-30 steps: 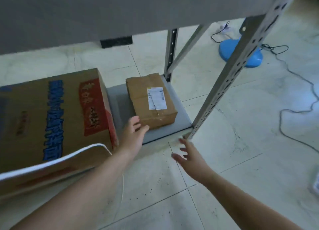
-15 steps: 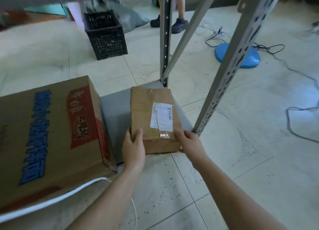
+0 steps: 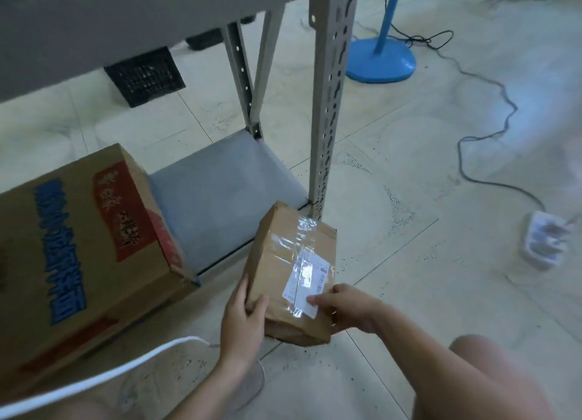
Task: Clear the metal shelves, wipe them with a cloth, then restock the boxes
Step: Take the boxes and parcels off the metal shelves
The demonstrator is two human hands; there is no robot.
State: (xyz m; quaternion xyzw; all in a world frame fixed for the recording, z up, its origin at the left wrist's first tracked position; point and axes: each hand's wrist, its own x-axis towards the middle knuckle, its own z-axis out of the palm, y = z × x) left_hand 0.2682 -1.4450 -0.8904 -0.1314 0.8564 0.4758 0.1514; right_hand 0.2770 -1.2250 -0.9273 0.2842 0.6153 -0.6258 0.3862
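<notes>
Clearing looks to be the step in hand: the left hand (image 3: 242,320) and right hand (image 3: 348,309) clamp the near end of the small brown taped cardboard parcel (image 3: 283,262), one on each side, just off the near edge of the grey metal bottom shelf (image 3: 220,192). Next, I judge, it wants setting aside on the tiled floor (image 3: 409,293), and then the large printed cardboard box (image 3: 78,246) lifting off.

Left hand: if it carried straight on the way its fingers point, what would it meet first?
The left hand grips the small parcel and points at the front lip of the bottom shelf, likely the first contact. It looks raised, so it might clear the lip; depth is unclear.
</notes>
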